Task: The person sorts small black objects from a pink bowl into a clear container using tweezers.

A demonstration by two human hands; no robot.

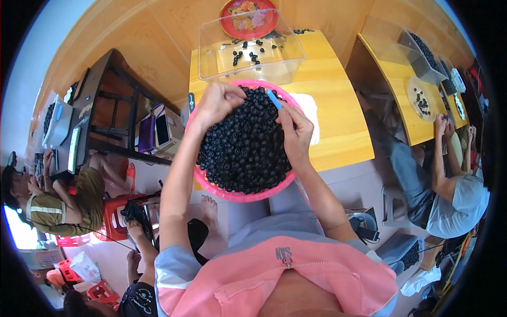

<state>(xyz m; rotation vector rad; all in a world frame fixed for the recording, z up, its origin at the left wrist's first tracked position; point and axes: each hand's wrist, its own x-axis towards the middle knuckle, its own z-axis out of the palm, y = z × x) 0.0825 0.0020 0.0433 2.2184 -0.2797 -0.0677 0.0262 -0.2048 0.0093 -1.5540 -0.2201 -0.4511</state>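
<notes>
- The pink basin [211, 186] sits at the near edge of the yellow wooden table [338, 127], heaped with small black round pieces [245, 150]; its near rim hangs past the table edge over the person's lap.
- The left hand [217, 101] rests on the heap at about 10 o'clock of the basin, fingers curled down and bunched among the pieces; whether it grips any I cannot tell.
- The right hand [296, 132] lies at about 2 o'clock of the basin, fingers pinched around a thin blue tool [273, 99] whose tip points up and to the left over the heap.
- The two hands are apart, with the middle of the heap open between them.
- At 12 o'clock, just beyond the basin, stands a clear plastic box [251, 45] with a few black pieces scattered on its floor; its near wall nearly meets the basin rim.
- A white cloth [309, 108] lies on the table at 2 o'clock, partly tucked behind the right hand.
- Bare table is left only at 3 o'clock of the basin, running to the table's right edge.
- A red patterned plate [248, 18] at 12 o'clock is seen through the box and is blurred.
- The far side of the basin is hidden by both hands.
- Other people sit at 9 o'clock and 3 o'clock, cut off by the picture's dark rim.
</notes>
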